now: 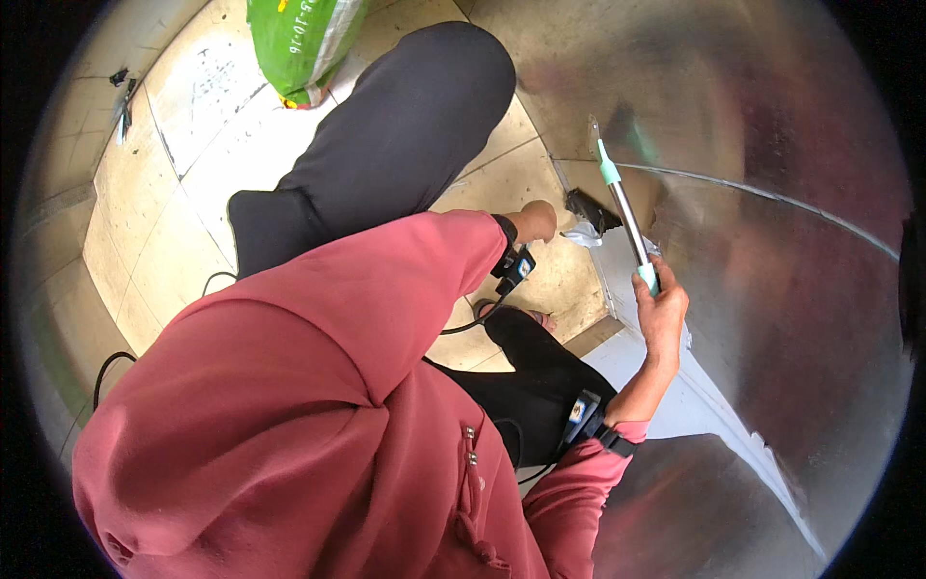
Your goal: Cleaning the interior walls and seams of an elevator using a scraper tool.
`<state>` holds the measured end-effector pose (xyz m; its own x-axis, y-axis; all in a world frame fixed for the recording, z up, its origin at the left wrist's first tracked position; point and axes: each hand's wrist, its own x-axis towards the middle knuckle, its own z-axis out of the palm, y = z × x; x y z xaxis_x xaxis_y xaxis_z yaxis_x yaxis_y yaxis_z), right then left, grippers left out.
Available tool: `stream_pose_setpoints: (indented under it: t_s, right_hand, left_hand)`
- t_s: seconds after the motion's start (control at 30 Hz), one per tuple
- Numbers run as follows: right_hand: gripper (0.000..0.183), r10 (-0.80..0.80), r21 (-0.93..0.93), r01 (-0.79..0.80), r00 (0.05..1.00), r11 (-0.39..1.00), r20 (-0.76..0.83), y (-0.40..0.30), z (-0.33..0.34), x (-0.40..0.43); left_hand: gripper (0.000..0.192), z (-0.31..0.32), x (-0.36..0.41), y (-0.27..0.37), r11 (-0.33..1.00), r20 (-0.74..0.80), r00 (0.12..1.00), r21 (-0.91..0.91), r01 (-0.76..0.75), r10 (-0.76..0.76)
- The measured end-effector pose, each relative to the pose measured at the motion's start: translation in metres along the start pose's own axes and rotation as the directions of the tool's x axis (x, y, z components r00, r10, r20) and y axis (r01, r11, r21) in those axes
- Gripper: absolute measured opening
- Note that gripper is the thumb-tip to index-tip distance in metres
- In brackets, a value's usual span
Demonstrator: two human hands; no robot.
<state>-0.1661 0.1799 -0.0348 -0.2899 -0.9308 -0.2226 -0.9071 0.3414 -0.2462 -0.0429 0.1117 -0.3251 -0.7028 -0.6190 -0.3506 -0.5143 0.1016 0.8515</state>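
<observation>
My right hand [662, 300] grips the lower end of a slim tool [631, 221] with a steel tubular shaft and mint-green ends. Its narrow tip points away from me and ends in a small, thin piece that may be a blade. The tool is held in front of a shiny metal panel [781, 282]. My left hand [537, 221] hangs low over the tiled floor, seen from its back. Its fingers are curled out of sight, so I cannot tell whether it holds anything. Close to it lie a crumpled whitish scrap [582, 234] and a torn black piece [595, 208].
Pale, stained tiles [217, 152] cover the floor. A green printed bag [307, 51] stands beyond my left knee [463, 72]. A pale strip [712, 394] runs along the panel's lower part. Black cables [470, 329] trail from the devices strapped to my wrists.
</observation>
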Motion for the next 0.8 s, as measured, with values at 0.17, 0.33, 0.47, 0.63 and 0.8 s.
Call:
stream_pose_setpoints:
  t_s: [0.17,0.33,0.47,0.63,0.8]
  right_hand:
    - [0.039,-0.057,0.078,0.063,0.995,0.995,-0.076,-0.003,0.003,-0.001]
    - [0.035,0.007,0.105,0.015,0.979,0.994,-0.205,-0.016,-0.006,-0.015]
    - [0.034,0.004,0.16,0.038,0.968,0.986,-0.253,-0.007,-0.019,-0.035]
    - [0.04,-0.008,0.38,0.16,0.929,0.911,-0.371,-0.019,-0.017,-0.053]
    - [0.025,0.079,0.436,0.144,0.888,0.888,-0.453,-0.027,-0.014,-0.069]
  left_hand:
    - [0.023,-0.025,-0.049,0.026,0.981,0.109,0.994,-0.187,0.042,-0.021]
    - [0.034,-0.082,-0.064,0.058,0.951,-0.035,0.993,-0.285,-0.119,0.114]
    - [0.022,-0.134,-0.064,0.124,0.773,-0.116,0.98,-0.603,-0.197,0.159]
    - [0.022,-0.179,-0.074,0.206,0.741,-0.225,0.941,-0.58,-0.338,0.253]
    - [0.032,-0.161,-0.097,0.257,0.731,-0.214,0.9,-0.528,-0.433,0.379]
